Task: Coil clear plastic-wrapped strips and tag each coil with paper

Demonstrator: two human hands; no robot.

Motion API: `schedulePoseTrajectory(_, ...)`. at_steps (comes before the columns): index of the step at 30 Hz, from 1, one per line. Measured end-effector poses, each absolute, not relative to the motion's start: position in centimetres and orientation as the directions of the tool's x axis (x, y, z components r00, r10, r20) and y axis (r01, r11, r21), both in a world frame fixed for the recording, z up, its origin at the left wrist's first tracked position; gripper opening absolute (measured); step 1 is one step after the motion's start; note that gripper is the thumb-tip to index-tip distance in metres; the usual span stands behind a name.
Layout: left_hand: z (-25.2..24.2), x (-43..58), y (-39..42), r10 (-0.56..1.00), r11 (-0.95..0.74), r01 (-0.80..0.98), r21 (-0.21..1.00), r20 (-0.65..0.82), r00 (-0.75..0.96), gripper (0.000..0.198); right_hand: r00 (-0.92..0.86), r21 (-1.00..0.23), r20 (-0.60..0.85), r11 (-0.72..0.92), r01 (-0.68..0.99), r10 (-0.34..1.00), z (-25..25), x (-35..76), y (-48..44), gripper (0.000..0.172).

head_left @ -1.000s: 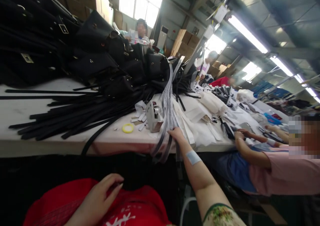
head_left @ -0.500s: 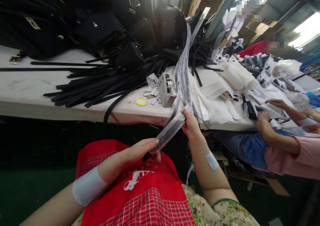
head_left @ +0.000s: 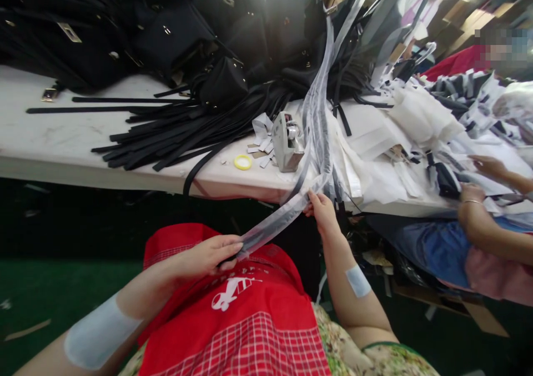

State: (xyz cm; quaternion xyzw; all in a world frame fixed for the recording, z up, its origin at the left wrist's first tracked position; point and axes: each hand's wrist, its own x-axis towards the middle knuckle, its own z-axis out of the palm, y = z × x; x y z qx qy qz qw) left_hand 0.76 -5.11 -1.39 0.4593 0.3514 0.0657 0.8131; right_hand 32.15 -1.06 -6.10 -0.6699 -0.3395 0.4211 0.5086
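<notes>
Between my hands, in front of the table edge, a dark strap in a clear plastic sleeve (head_left: 270, 224) is stretched at a slant. My left hand (head_left: 222, 251) pinches its lower end, thumb on top, close to my red apron (head_left: 237, 309). My right hand (head_left: 321, 206) grips the sleeve higher up, at the table's edge. Beyond it, more sleeved straps (head_left: 318, 109) run up over the table to the back. Just left of them stands a small grey tape dispenser (head_left: 287, 143). The fingertips of my right hand are partly hidden.
A bundle of black straps (head_left: 166, 137) lies on the white table (head_left: 62, 137), with black bags (head_left: 166, 37) heaped behind. A yellow ring (head_left: 242, 162) sits near the front edge. White wrapping sheets (head_left: 420, 118) cover the right side, where a co-worker's hand (head_left: 472, 192) is busy.
My left hand has moved left along with the strap's lower end, and a longer sleeved stretch now shows between my hands. My right hand keeps its grip. The view has shifted slightly.
</notes>
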Motion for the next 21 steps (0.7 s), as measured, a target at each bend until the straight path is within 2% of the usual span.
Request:
schedulePoseTrajectory(4, -1.3, -1.2, -5.2, 0.453, 0.535, 0.249, 0.807, -0.523, 0.722, 0.039, 0.409, -0.964, -0.135, -0.214, 0.156, 0.903, -6.7, 32.3, -1.6, 0.036)
schedulePoseTrajectory(6, -1.4, -2.0, -5.2, 0.478, 0.54, 0.25, 0.804, -0.537, 0.695, 0.041, 0.429, -0.947, 0.0, -0.138, 0.29, 0.903, -6.3, 32.0, -2.3, 0.032)
schedulePoseTrajectory(8, -1.4, -2.5, -5.3, 0.498, 0.551, 0.25, 0.796, -0.555, 0.667, 0.041, 0.357, -0.856, 0.233, 0.016, 0.517, 0.905, -5.3, 31.1, -3.1, 0.042)
schedulePoseTrajectory(10, -1.3, -2.7, -5.5, 0.502, 0.564, 0.248, 0.788, -0.565, 0.655, 0.039, 0.105, -0.683, 0.389, 0.21, 0.7, 0.915, -4.2, 29.7, -3.7, 0.063)
schedulePoseTrajectory(12, -1.2, -2.8, -5.7, 0.494, 0.568, 0.25, 0.784, -0.568, 0.658, 0.039, -0.206, -0.552, 0.363, 0.388, 0.738, 0.909, -3.7, 28.2, -4.1, 0.075)
schedulePoseTrajectory(14, -1.0, -3.0, -6.0, 0.508, 0.576, 0.222, 0.787, -0.557, 0.657, 0.038, -0.391, -0.518, 0.277, 0.479, 0.708, 0.878, -4.1, 26.7, -4.1, 0.069)
schedulePoseTrajectory(16, -0.4, -3.6, -6.0, 0.58, 0.601, 0.1, 0.793, -0.518, 0.629, 0.036, -0.44, -0.556, 0.214, 0.479, 0.679, 0.872, -5.2, 25.3, -4.3, 0.055)
schedulePoseTrajectory(18, 0.8, -4.6, -5.7, 0.724, 0.575, -0.128, 0.808, -0.43, 0.539, 0.03, -0.446, -0.642, 0.175, 0.445, 0.624, 0.878, -6.7, 24.1, -4.9, 0.044)
schedulePoseTrajectory(20, 2.8, -6.2, -4.9, 0.88, 0.437, -0.381, 0.815, -0.3, 0.368, 0.028, -0.515, -0.743, 0.108, 0.413, 0.527, 0.85, -8.4, 23.1, -6.0, 0.039)
schedulePoseTrajectory(21, 4.0, -7.2, -4.3, 0.943, 0.321, -0.492, 0.809, -0.222, 0.249, 0.036, -0.567, -0.786, 0.058, 0.388, 0.481, 0.821, -9.3, 22.8, -6.5, 0.037)
